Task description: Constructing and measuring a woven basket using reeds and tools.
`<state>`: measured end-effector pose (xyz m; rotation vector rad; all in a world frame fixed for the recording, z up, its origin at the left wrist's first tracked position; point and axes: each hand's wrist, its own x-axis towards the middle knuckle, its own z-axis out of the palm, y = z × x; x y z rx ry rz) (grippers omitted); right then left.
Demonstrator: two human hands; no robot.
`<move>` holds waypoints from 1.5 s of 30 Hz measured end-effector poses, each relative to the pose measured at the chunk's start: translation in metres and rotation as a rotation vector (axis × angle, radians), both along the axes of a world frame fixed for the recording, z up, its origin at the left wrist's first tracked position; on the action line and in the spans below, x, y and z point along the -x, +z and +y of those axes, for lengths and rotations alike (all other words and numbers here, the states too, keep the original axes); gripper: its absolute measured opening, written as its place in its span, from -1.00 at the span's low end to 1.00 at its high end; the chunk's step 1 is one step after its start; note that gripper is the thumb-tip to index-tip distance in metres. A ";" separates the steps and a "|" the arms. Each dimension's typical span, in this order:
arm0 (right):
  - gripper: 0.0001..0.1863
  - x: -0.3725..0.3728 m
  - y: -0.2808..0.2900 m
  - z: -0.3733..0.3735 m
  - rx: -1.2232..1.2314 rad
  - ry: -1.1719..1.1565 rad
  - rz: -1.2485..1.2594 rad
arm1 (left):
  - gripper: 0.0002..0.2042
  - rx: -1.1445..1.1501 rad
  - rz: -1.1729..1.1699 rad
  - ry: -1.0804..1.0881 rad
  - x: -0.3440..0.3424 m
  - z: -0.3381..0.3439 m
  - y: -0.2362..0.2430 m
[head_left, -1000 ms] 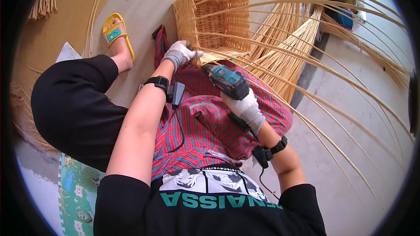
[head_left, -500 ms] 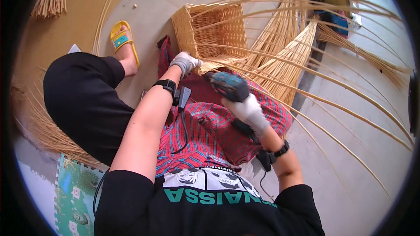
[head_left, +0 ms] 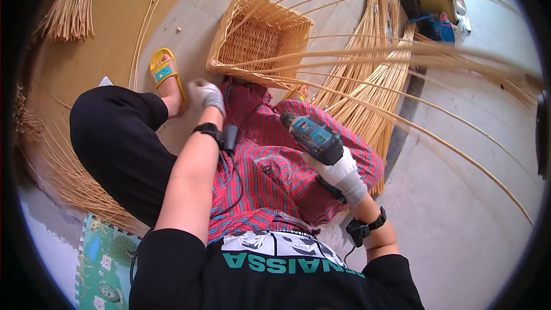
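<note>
Basket sat tilted, plaid cloth [head_left: 252,166] along its near side. Right grip [head_left: 340,173] clenched round the drill [head_left: 314,139], apart from basket [head_left: 258,40]; left grip [head_left: 206,95] just off its near-left corner (blurred, couldn't tell if holding anything). My read: basket wanted bracing, drill nose wanted clearance from its trailing canes [head_left: 367,54].

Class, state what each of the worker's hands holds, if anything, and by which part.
The right hand holds the power drill by its handle. The left hand is blurred near the basket; whether it holds anything cannot be told.
</note>
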<state>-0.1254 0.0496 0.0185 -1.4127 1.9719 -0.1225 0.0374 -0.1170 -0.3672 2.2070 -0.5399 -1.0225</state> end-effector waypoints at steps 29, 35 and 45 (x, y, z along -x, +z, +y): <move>-0.56 0.008 -0.073 0.006 -0.117 -0.131 -0.014 | -0.20 -0.173 0.573 -1.133 0.027 0.010 0.093; -0.57 0.008 -0.079 0.002 -0.124 -0.109 -0.026 | -0.20 -0.175 0.517 -1.154 0.021 0.011 0.083; -0.60 0.007 -0.072 -0.019 0.095 0.024 -0.080 | -0.19 -0.087 0.588 -1.080 0.026 0.023 0.028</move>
